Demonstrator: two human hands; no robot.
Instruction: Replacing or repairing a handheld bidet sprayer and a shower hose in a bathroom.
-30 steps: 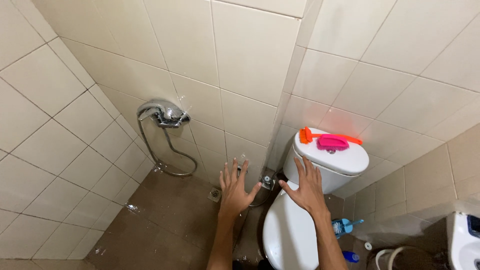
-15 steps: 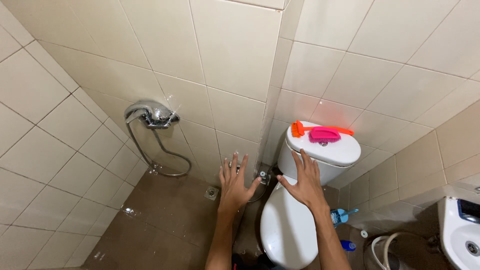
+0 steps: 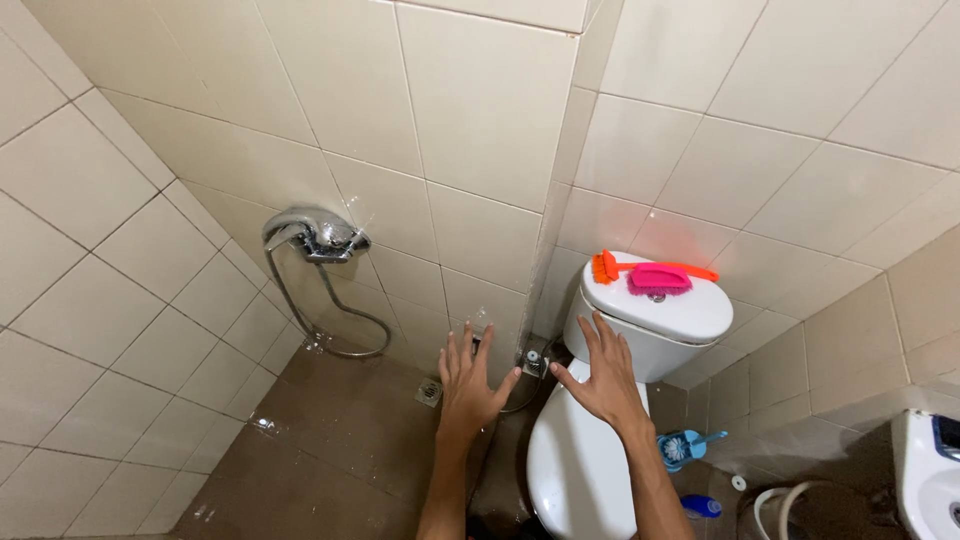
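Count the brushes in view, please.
2. An orange brush lies on the toilet tank lid beside a pink one. The blue thing on the floor by the toilet may be a third brush; unclear.

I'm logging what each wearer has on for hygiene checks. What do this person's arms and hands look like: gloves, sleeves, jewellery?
Both arms are bare as far as the frame shows: no sleeves reach the forearms. The left hand and right hand wear no gloves, and no ring, watch or bracelet shows on either. Nails look short and unpainted, though they are small in the picture.
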